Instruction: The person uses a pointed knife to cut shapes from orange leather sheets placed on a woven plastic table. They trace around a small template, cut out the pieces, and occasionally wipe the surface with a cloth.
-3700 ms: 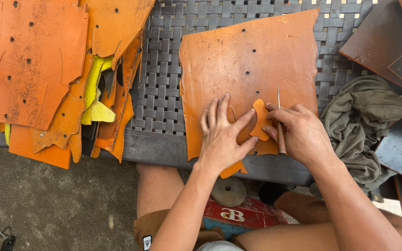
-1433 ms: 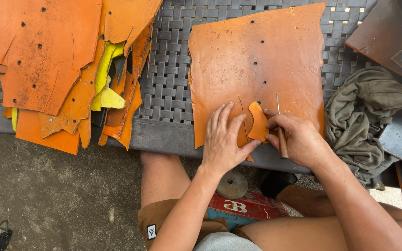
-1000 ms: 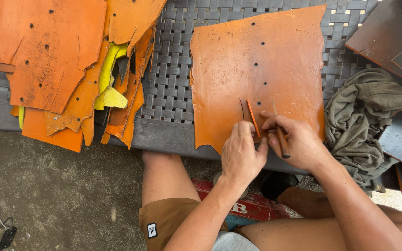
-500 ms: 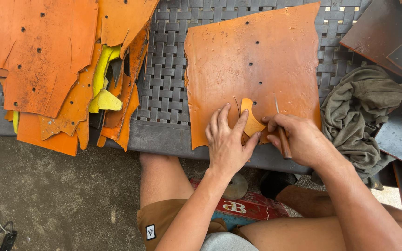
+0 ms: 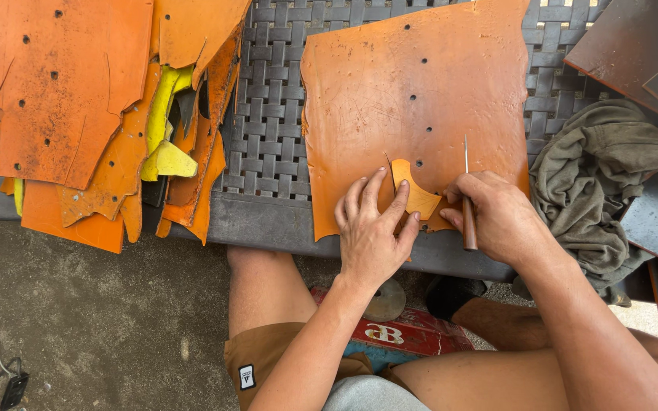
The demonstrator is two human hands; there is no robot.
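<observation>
A large orange leather sheet [image 5: 413, 91] with small punched holes lies on a grey woven bench [image 5: 268, 137]. On its near edge sits a small lighter orange template piece [image 5: 414, 194]. My left hand [image 5: 371, 232] lies flat with spread fingers, pressing the template and sheet down. My right hand [image 5: 496, 217] grips a wooden-handled knife [image 5: 467, 205] with a thin blade pointing away from me, just right of the template.
A pile of orange and yellow leather offcuts [image 5: 100, 114] covers the bench's left side. A crumpled olive cloth [image 5: 603, 183] lies at the right, with dark brown sheets [image 5: 634, 46] behind it. Below are my knees, a red box [image 5: 405, 335] and concrete floor.
One second ago both hands held the template up on edge; since then my left hand laid it flat on the sheet and pressed it down. The right hand still holds the knife beside it.
</observation>
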